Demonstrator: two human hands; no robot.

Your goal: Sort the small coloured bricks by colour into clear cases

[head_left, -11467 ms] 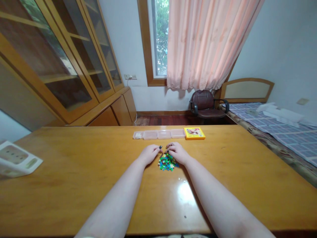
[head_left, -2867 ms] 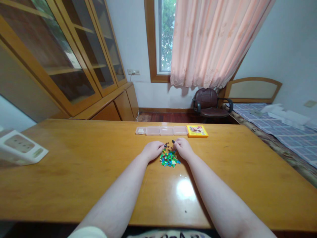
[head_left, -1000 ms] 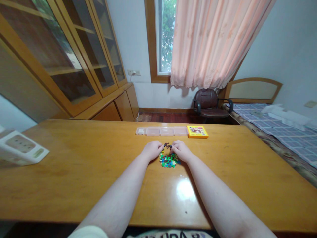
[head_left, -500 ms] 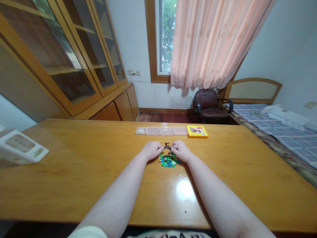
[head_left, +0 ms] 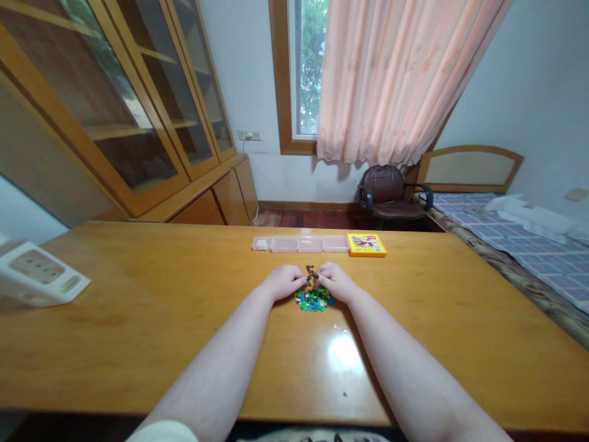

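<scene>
A small heap of tiny building bricks point(head_left: 313, 301), mostly green and blue, lies on the wooden table point(head_left: 138, 294). My left hand point(head_left: 284, 282) and my right hand point(head_left: 338, 281) rest on either side of the heap, fingertips meeting just beyond it. Both pinch a small dark brown brick piece point(head_left: 311, 271) between their fingertips. The curled fingers are closed around it. What the piece looks like in detail is too small to tell.
A row of clear plastic compartment boxes point(head_left: 300, 244) and a yellow box point(head_left: 366, 244) lie beyond the hands. A white carton point(head_left: 39, 279) sits at the table's left edge. A glass-fronted cabinet stands left, a chair point(head_left: 390, 193) and bed point(head_left: 529, 245) behind right.
The hands have drawn closer together over the heap since 2.9 s ago and now pinch the dark piece jointly. Over the last second they hardly moved.
</scene>
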